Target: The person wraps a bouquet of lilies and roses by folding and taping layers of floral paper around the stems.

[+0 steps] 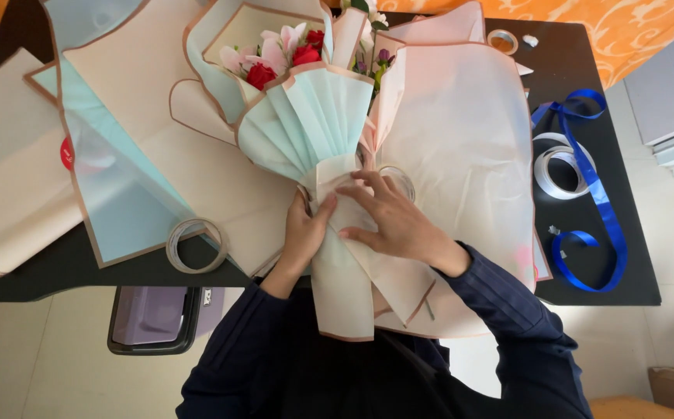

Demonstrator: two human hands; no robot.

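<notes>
**Two hands on one wrapped bouquet, black table**

One bouquet [306, 116] lying on the table, flower heads far, stem end near, hanging over the near edge toward the body. Wrapped in pleated pale mint paper [306, 116] inside pink sheets with brown edging. Three red roses [294, 58] visible at the top, alongside pale pink blooms and a few small purple and white ones; exact count of those unclear.

Left hand [306, 229] curled around the narrow waist of the bouquet from the left, fingers closed on the paper, thumb up against the wrap. Right hand [387, 221] laid flat and spread open on the same waist from the right, fingers pressing the paper down, gripping nothing. Both hands touching each other's side of the bundle, just beside one another. Dark blue sleeves [508, 310] on both arms.

Two clear tape rolls seen whole: one [195, 244] near the left hand at the table's near edge, one [501, 40] at the far right. A third clear ring [399, 178] showing partly behind the right fingers. One blue ribbon [593, 194] looping along the right side, over one coil of white ribbon [558, 167]. Several loose wrapping sheets [81, 147] spread across the left half.

Black table [632, 264]. Pale tiled floor [34, 365] below, orange patterned cloth [632, 27] far right, one purple bin [155, 318] under the near edge.
</notes>
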